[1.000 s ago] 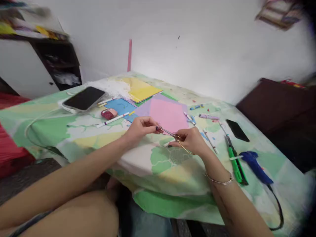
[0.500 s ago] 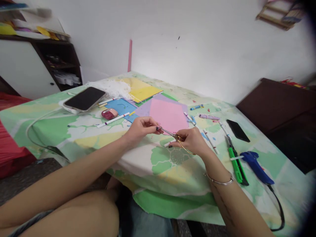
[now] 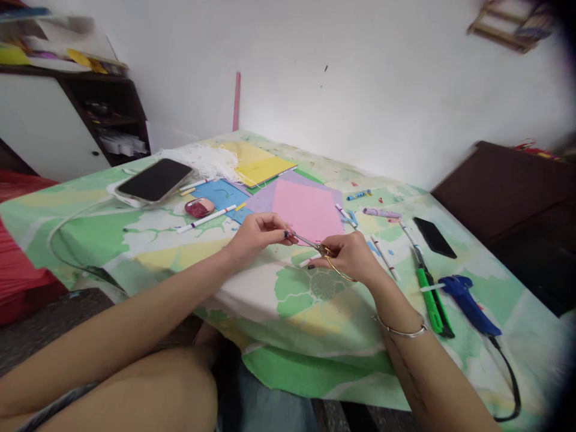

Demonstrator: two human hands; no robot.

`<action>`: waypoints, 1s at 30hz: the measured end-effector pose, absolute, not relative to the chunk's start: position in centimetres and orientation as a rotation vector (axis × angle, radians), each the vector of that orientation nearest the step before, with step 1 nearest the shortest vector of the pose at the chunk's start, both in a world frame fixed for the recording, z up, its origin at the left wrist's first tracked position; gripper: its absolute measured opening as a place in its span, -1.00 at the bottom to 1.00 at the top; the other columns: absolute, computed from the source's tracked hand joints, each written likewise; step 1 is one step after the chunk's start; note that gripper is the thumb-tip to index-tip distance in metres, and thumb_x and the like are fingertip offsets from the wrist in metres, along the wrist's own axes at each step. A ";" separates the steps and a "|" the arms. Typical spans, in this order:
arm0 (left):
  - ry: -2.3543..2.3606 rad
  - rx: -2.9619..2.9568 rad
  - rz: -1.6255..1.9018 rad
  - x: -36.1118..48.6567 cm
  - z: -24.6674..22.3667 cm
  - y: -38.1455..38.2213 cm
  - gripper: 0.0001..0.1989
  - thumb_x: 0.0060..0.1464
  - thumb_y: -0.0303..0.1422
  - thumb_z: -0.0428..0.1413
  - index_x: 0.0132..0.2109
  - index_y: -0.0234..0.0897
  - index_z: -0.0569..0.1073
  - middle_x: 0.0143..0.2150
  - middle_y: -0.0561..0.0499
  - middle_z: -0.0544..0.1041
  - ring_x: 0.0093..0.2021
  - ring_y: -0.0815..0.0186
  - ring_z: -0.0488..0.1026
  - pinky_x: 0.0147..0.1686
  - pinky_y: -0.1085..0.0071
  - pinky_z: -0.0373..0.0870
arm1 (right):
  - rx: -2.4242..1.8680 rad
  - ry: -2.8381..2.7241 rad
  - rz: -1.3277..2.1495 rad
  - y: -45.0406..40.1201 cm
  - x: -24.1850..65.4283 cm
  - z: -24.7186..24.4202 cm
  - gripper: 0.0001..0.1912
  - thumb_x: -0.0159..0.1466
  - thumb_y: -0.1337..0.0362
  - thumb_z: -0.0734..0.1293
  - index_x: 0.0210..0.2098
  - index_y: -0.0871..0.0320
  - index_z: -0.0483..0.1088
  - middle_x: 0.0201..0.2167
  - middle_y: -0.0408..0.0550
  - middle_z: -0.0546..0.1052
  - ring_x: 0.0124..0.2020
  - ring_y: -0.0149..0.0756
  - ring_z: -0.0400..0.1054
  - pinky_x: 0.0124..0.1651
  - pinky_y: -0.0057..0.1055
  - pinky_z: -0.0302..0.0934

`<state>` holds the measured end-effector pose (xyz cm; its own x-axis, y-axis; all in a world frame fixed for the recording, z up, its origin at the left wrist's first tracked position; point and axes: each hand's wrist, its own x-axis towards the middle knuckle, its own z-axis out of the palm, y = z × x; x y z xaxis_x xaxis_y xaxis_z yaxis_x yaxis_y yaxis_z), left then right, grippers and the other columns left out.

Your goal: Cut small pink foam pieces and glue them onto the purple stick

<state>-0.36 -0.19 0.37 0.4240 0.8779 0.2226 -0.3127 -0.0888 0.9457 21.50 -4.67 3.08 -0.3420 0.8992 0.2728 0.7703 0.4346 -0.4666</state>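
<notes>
My right hand [image 3: 346,257] is closed around the gold handles of a pair of scissors [image 3: 315,245]. Their metal blades point left, towards my left hand [image 3: 261,236]. The fingers of that left hand are pinched together at the blade tips; the small piece between them is too tiny to make out. Just beyond both hands lies a pink sheet of paper [image 3: 306,207], on top of a purple sheet [image 3: 260,201]. Below the scissors, a white marker [image 3: 308,261] is partly hidden by my right hand.
To the right lie a green box cutter [image 3: 432,303], a blue glue gun [image 3: 470,306] with its cord and a black phone [image 3: 434,237]. A larger phone [image 3: 155,180], white yarn [image 3: 202,161], yellow sheets [image 3: 265,168] and a red-pink rounded object [image 3: 199,207] are at left and back.
</notes>
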 end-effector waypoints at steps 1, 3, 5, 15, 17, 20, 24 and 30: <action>0.574 1.293 1.091 -0.4 0.4 -0.2 -0.94 -0.12 -0.49 0.25 -0.42 -0.40 0.51 -0.40 -0.04 0.58 -0.35 0.31 0.55 -0.30 0.43 0.48 | -1.401 -2.202 0.358 -4.7 21.5 3.1 -0.44 0.01 -0.12 0.42 -0.69 0.19 0.15 -0.73 -0.29 0.06 -0.59 -0.50 -0.15 -0.56 -0.49 -0.20; 0.575 1.287 1.094 -0.4 0.3 -0.2 -0.94 -0.12 -0.48 0.25 -0.43 -0.39 0.51 -0.41 -0.04 0.58 -0.35 0.31 0.55 -0.30 0.43 0.48 | -1.399 -2.198 0.364 -4.7 21.4 3.1 -0.43 0.02 -0.12 0.41 -0.69 0.19 0.14 -0.73 -0.29 0.05 -0.59 -0.50 -0.16 -0.56 -0.48 -0.21; 0.574 1.280 1.093 -0.3 0.3 -0.1 -0.94 -0.12 -0.48 0.25 -0.43 -0.39 0.52 -0.41 -0.04 0.58 -0.35 0.30 0.55 -0.29 0.42 0.48 | -1.399 -2.191 0.366 -4.7 21.4 3.1 -0.42 0.02 -0.14 0.40 -0.70 0.19 0.13 -0.73 -0.29 0.05 -0.59 -0.50 -0.16 -0.56 -0.48 -0.21; 0.556 1.230 1.087 -0.2 0.5 -0.3 -0.93 -0.10 -0.46 0.24 -0.40 -0.39 0.52 -0.42 -0.04 0.59 -0.37 0.30 0.56 -0.29 0.40 0.48 | -1.393 -2.193 0.352 -4.7 21.3 3.0 -0.39 0.05 -0.22 0.34 -0.69 0.19 0.15 -0.73 -0.27 0.07 -0.59 -0.49 -0.14 -0.55 -0.48 -0.20; 0.552 1.228 1.084 -0.2 0.6 -0.4 -0.93 -0.10 -0.46 0.24 -0.40 -0.39 0.52 -0.43 -0.04 0.59 -0.37 0.29 0.56 -0.28 0.39 0.48 | -1.383 -2.191 0.354 -4.7 21.3 2.9 -0.39 0.06 -0.21 0.34 -0.70 0.19 0.14 -0.72 -0.27 0.07 -0.59 -0.49 -0.14 -0.54 -0.47 -0.20; 0.551 1.227 1.083 -0.2 0.6 -0.4 -0.92 -0.11 -0.45 0.25 -0.39 -0.39 0.52 -0.42 -0.05 0.59 -0.36 0.29 0.56 -0.27 0.37 0.48 | -1.383 -2.186 0.369 -4.6 21.3 2.9 -0.39 0.05 -0.22 0.34 -0.70 0.18 0.13 -0.72 -0.28 0.05 -0.59 -0.49 -0.15 -0.55 -0.47 -0.22; 0.550 1.214 1.079 -0.2 0.6 -0.3 -0.90 -0.11 -0.43 0.26 -0.39 -0.39 0.52 -0.42 -0.05 0.59 -0.37 0.28 0.56 -0.25 0.35 0.49 | -1.387 -2.179 0.389 -4.6 21.2 2.8 -0.38 0.04 -0.23 0.34 -0.70 0.18 0.12 -0.71 -0.27 0.02 -0.59 -0.48 -0.16 -0.55 -0.46 -0.23; 0.532 1.173 1.087 -0.1 0.6 -0.4 -0.91 -0.09 -0.44 0.25 -0.38 -0.39 0.52 -0.41 -0.05 0.59 -0.36 0.29 0.56 -0.25 0.37 0.49 | -1.409 -2.164 0.383 -4.5 21.1 2.8 -0.38 0.04 -0.24 0.33 -0.70 0.19 0.14 -0.71 -0.27 0.04 -0.59 -0.49 -0.15 -0.55 -0.47 -0.22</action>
<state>-0.10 -0.42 0.60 0.4255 0.8855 0.1866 -0.3960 -0.0032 0.9182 21.11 -4.52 2.78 -0.3198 0.9075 0.2723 0.7591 0.4173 -0.4996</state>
